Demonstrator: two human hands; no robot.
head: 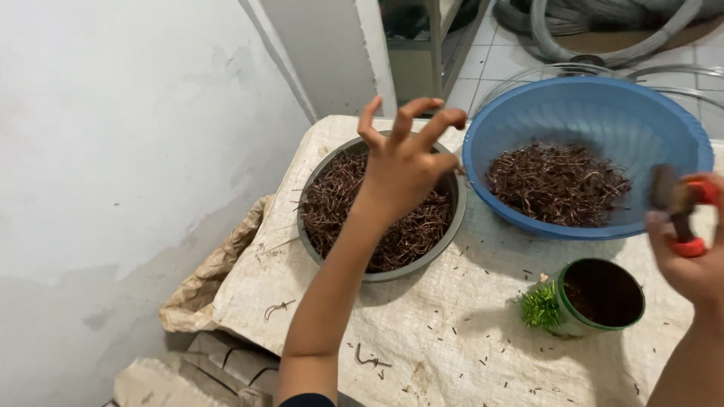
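My left hand (403,169) hovered at frame centre, fingers (411,114) spread and clawed, empty, directly above the grey bowl (317,249) of brown wire scraps (339,203). My right hand (690,256), at right, gripped red-handled cutters (682,207), farther from that bowl.

Glossy blue plastic basin (588,113), dull grey metal bowl (422,260), coarse woven sacking (452,332)

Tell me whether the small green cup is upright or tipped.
Upright: the green cup stands on the sack-covered table, its round mouth facing up.
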